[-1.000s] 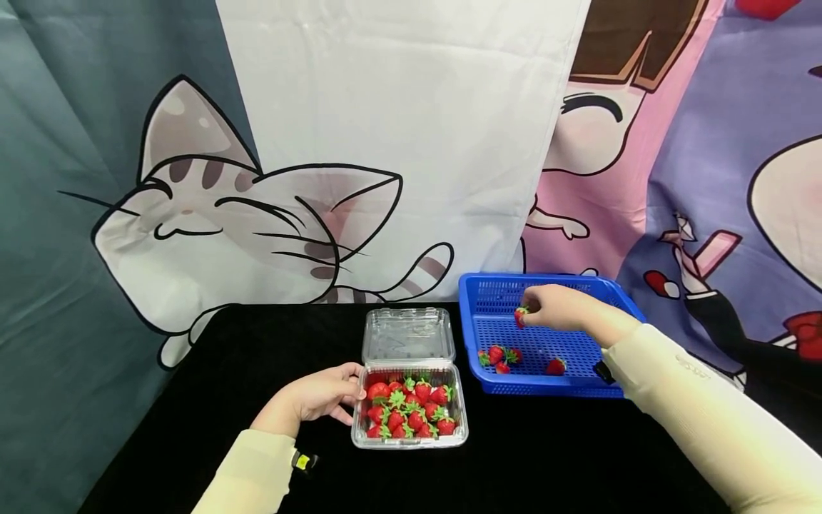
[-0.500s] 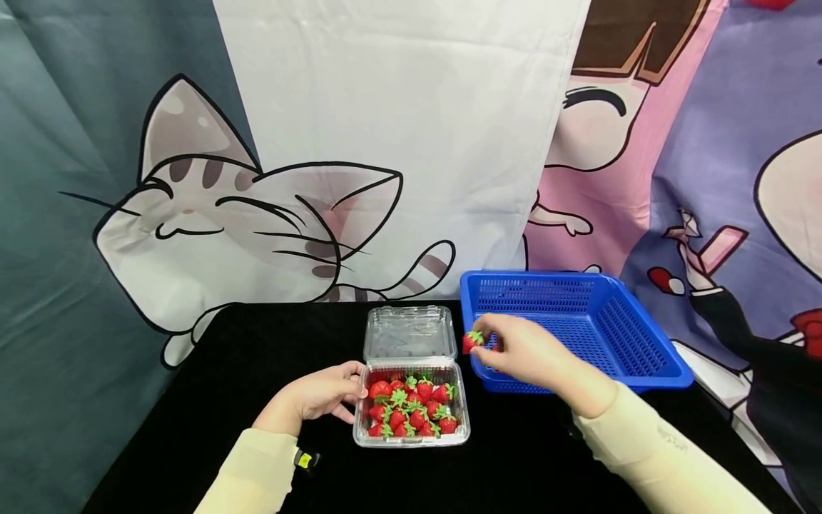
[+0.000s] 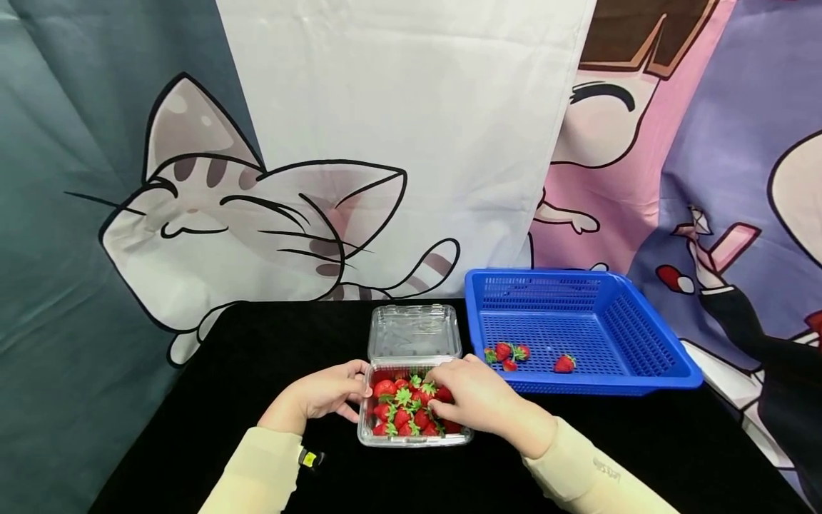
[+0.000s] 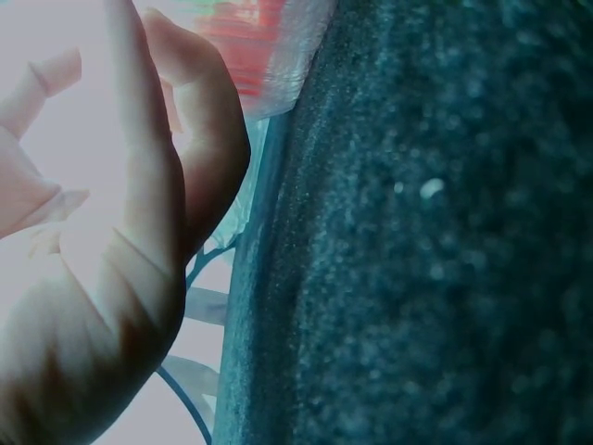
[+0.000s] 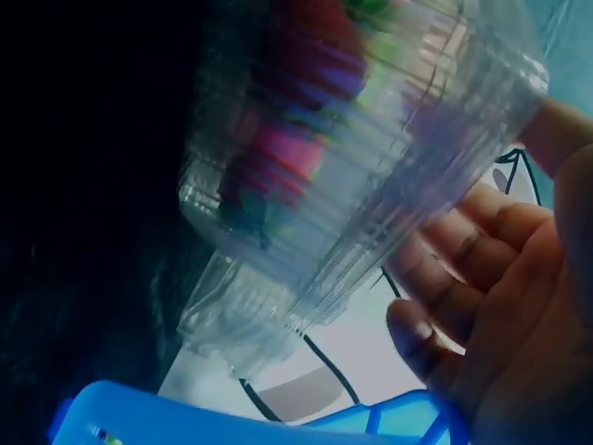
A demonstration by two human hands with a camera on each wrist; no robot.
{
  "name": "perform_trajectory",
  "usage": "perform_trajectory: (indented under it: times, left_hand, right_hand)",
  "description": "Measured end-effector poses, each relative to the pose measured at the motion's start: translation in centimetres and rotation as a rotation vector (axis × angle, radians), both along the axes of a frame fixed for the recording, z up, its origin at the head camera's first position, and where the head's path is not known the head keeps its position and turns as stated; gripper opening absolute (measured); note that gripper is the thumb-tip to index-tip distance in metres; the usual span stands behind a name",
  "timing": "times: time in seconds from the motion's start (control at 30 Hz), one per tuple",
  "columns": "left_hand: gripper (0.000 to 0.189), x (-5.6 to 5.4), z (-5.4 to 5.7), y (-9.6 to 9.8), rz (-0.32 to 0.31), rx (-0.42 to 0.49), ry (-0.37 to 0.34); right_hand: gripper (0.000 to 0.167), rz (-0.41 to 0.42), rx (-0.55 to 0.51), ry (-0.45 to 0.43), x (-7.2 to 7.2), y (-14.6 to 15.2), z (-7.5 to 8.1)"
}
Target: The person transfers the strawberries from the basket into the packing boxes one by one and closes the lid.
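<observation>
A clear plastic clamshell box (image 3: 414,441) holds several red strawberries (image 3: 385,387) with green leaves, its lid (image 3: 414,332) tipped back. My left hand (image 3: 327,391) grips the box's left rim, thumb over the edge. At the right part of the box, my right hand (image 3: 478,400) is over the fruit, with a strawberry (image 3: 427,390) between thumb and fingers. The right wrist view shows the box wall (image 5: 371,232) in front of the thumb and forefinger tips, hiding them; the other fingers (image 5: 463,269) curl outside it. In the left wrist view, the left hand (image 4: 120,204) is beside the box.
A blue perforated basket (image 3: 578,383) stands to the right of the box, with a small cluster of strawberries (image 3: 504,351) at its left and a single strawberry (image 3: 565,364) nearer the middle. Black cloth (image 3: 308,471) covers the table. A printed curtain (image 3: 411,107) hangs behind.
My right hand has carried a strawberry leftward from the blue basket into the clear box. My left hand has stayed on the box's left rim.
</observation>
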State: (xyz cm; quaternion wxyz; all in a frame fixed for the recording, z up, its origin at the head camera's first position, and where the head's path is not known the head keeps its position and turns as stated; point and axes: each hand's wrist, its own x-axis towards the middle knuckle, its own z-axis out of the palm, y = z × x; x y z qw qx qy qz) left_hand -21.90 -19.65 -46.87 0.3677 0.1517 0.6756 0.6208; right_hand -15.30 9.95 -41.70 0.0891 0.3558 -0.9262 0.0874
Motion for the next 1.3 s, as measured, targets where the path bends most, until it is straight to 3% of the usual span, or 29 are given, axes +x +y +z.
perform_trajectory:
  times: [0.17, 0.47, 0.73, 1.3]
  left_hand:
    - [0.047, -0.1, -0.1, 0.1, 0.008, -0.01, 0.001]
    - [0.047, -0.3, -0.5, 0.2, 0.014, -0.007, -0.006]
    - [0.044, -0.4, -0.5, 0.1, 0.009, -0.011, 0.003]
    - [0.049, -0.4, -0.4, 0.1, 0.007, -0.011, -0.005]
  right_hand:
    - [0.025, -0.007, 0.024, 0.016, 0.2, -0.6, -0.8]
    - [0.026, -0.147, -0.018, 0.034, 0.5, -1.6, -1.7]
    - [0.018, -0.143, -0.03, 0.031, 0.2, -1.7, -2.3]
    - [0.018, -0.132, -0.04, 0.039, 0.2, -1.6, -2.5]
